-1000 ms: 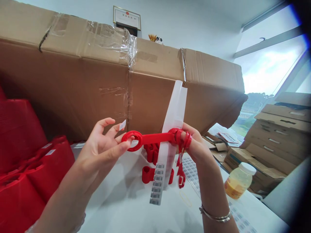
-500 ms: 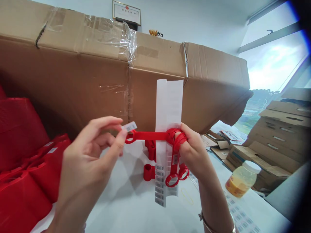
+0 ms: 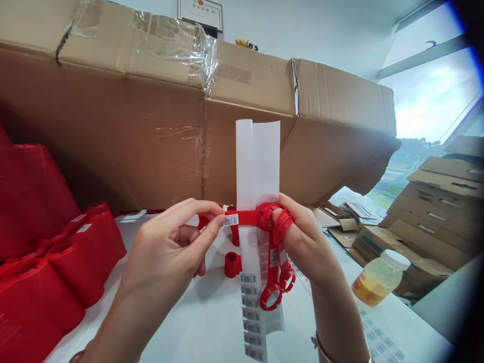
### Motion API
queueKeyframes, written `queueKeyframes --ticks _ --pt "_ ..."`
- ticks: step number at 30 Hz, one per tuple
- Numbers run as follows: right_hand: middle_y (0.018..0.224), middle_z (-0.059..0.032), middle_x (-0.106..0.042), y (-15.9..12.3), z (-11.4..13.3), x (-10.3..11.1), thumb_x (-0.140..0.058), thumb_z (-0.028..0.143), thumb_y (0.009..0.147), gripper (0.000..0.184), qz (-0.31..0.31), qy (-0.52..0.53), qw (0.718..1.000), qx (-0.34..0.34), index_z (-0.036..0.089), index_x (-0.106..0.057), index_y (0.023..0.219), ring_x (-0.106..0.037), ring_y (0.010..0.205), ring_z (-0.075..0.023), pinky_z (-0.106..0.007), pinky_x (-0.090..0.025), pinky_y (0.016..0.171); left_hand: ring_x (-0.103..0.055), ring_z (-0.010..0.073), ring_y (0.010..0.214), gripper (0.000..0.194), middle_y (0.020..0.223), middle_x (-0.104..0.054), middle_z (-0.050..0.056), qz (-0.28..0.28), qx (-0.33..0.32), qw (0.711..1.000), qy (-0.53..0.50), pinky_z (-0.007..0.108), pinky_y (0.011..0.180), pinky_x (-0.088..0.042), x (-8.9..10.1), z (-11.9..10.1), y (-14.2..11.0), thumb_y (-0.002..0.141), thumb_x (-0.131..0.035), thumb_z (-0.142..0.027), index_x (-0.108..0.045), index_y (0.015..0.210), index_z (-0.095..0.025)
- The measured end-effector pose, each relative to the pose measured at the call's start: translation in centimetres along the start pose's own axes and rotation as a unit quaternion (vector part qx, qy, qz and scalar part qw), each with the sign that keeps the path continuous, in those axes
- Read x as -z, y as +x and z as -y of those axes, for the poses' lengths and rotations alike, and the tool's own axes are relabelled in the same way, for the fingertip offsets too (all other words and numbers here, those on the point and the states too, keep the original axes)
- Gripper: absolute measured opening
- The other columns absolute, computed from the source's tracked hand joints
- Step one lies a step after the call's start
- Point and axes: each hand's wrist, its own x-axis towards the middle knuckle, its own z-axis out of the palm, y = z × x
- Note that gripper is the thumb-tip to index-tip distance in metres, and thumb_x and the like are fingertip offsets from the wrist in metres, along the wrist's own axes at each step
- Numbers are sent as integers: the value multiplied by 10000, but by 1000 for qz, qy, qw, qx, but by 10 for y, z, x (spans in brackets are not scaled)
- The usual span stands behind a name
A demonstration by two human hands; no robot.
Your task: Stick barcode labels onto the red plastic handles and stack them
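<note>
a: your left hand [image 3: 170,252] no longer holds the barcode sticker [image 3: 230,220] up in the air. it now lies on the red plastic bar [image 3: 247,218], just beside your fingertips.

b: so how does that grip stand?

a: narrow. your left thumb and fingers are closed in at the bar's end, right by the sticker. your right hand [image 3: 306,242] is curled tightly round the bar's red ring end and the label strip [image 3: 257,156].

b: where does the strip run from there?

a: behind the bar. bare white backing rises above your grip, and rows of barcodes hang below it.

b: what's around your hands?

a: a second red ring [image 3: 270,296] dangles just below your right hand. a red moulded part [image 3: 232,264] sits on the white table [image 3: 189,322] beyond your grip, red crates [image 3: 34,191] stand left of your left hand, and a plastic bottle [image 3: 380,285] stands right of your right hand.
</note>
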Motion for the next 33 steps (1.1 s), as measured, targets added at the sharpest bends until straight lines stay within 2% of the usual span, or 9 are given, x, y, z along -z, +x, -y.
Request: queueKeyframes --ticks 16,27,29,33 --pt "729 29 -598 -2 3 1 -443 161 981 225 13 4 1000 -12 196 -622 848 -491 611 -105 -211 -401 511 -472 63 325 79 411 -442 -90 -2 -13 1000 -13 133 329 -322 -2 3 1 882 -749 -309 -765 804 -309" --pt "761 17 -633 -3 5 1 -435 163 980 233 13 0 1000 -5 198 -623 847 -535 644 -114 -212 -421 534 -487 70 333 79 416 -453 -90 0 -19 1000 -7 146 325 -318 -2 3 2 886 -750 -305 -761 808 -303" --pt "753 17 -629 -3 6 1 -435 169 983 233 13 1 1000 -3 200 -616 839 -525 635 -114 -211 -416 526 -487 62 341 73 496 -540 -81 4 -15 1000 -6 158 325 -324 -2 3 2 888 -748 -309 -759 817 -298" --pt "732 23 -608 -6 7 -3 -444 162 987 225 6 -9 1000 6 206 -612 843 -505 617 -112 -214 -396 509 -487 40 368 84 782 -716 -57 1 -28 999 24 197 348 -338 -5 5 3 907 -721 -308 -739 828 -285"
